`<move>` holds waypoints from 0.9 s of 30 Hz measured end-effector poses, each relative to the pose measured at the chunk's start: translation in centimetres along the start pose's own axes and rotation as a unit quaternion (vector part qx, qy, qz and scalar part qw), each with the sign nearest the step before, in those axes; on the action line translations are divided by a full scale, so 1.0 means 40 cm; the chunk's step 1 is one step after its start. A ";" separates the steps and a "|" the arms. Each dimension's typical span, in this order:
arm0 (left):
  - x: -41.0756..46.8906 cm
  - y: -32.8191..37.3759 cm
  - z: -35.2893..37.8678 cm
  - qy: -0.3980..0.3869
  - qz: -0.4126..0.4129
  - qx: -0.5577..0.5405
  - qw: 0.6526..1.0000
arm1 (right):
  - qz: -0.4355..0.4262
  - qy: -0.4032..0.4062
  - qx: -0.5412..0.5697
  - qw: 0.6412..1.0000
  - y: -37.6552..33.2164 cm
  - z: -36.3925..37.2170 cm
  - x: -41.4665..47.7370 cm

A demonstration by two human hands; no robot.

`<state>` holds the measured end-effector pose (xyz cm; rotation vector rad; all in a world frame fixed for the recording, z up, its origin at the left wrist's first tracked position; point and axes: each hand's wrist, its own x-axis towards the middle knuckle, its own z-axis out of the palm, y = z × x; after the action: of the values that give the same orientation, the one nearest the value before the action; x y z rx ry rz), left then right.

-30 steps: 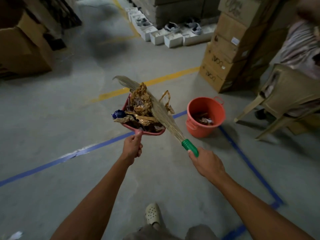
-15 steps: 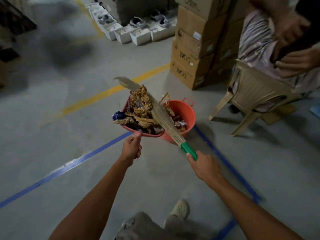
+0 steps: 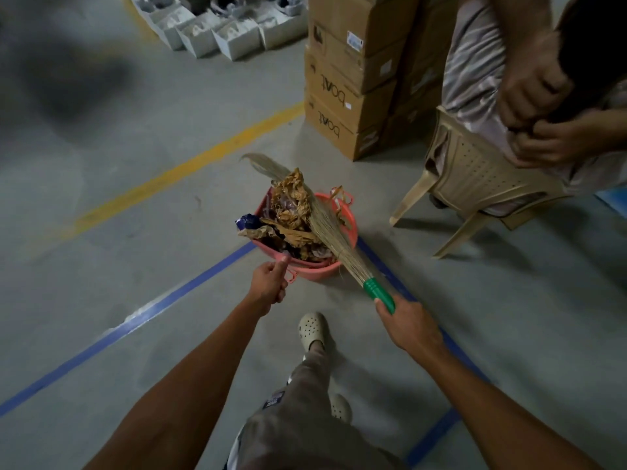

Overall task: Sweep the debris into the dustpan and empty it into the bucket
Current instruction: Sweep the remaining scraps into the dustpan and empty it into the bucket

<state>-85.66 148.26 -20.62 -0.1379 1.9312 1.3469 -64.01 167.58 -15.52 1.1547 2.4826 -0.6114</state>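
My left hand (image 3: 269, 283) grips the handle of a red dustpan (image 3: 263, 212), held level right above the orange bucket (image 3: 347, 228). The pan is heaped with debris (image 3: 291, 212): crumpled brown paper, plastic wrap and a blue scrap. My right hand (image 3: 405, 322) holds the green handle (image 3: 378, 293) of a straw broom (image 3: 325, 225), whose bristles lie across the debris and press it down. The pan and debris hide most of the bucket's inside.
Stacked cardboard boxes (image 3: 342, 79) stand behind the bucket. A beige plastic chair (image 3: 475, 178) with a seated person (image 3: 543, 93) is at the right. White boxes (image 3: 234, 32) line the far floor. Blue (image 3: 163, 307) and yellow (image 3: 183, 164) tape lines cross the concrete. My foot (image 3: 314, 329) is near the bucket.
I have stepped toward the bucket. The loaded dustpan, earlier left of the bucket, is now directly over it, with the broom still pressed on the debris.
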 end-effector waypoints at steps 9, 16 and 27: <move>0.274 0.097 0.088 -0.020 -0.104 0.060 0.993 | 0.028 -0.036 -0.037 0.998 -0.013 -0.027 0.243; 0.387 0.162 0.171 0.017 -0.206 0.081 0.975 | 0.037 -0.084 -0.077 0.993 -0.030 -0.047 0.364; 0.412 0.163 0.246 0.077 -0.153 0.205 0.964 | -0.016 -0.037 -0.145 0.989 0.027 -0.076 0.467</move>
<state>-95.29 164.68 -27.65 -0.3296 2.1720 0.7364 -75.02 181.64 -21.88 0.9647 2.4305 -0.2815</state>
